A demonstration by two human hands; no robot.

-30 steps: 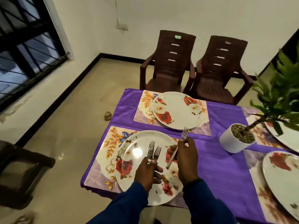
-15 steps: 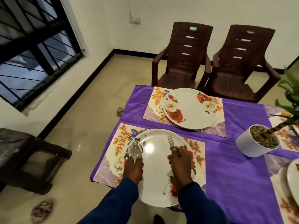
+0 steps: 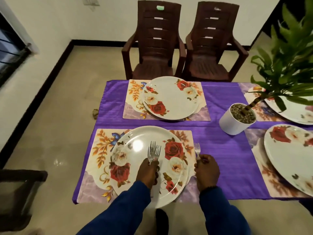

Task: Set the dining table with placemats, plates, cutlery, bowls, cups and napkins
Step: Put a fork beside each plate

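A floral plate (image 3: 135, 150) lies on a floral placemat (image 3: 100, 155) at the near left of the purple tablecloth (image 3: 225, 155). My left hand (image 3: 148, 172) hovers over that plate and grips a bunch of forks (image 3: 153, 151), tines pointing away. My right hand (image 3: 206, 172) holds a single fork (image 3: 197, 148) just off the plate's right rim, at the placemat's right edge. A second plate (image 3: 171, 99) sits on the far placemat (image 3: 133, 102). Two more plates (image 3: 291, 153) (image 3: 298, 112) lie on mats at the right.
A white pot (image 3: 232, 122) with a green plant (image 3: 288, 61) stands mid-table. Two brown plastic chairs (image 3: 155, 41) (image 3: 213, 41) face the far side. A dark stool (image 3: 15, 187) stands on the floor at the left, and a barred window (image 3: 10, 53) is in the left wall.
My right hand moved the single fork from over the near plate to the plate's right side. My left hand shifted from the plate's left rim to its middle. The view swung right.
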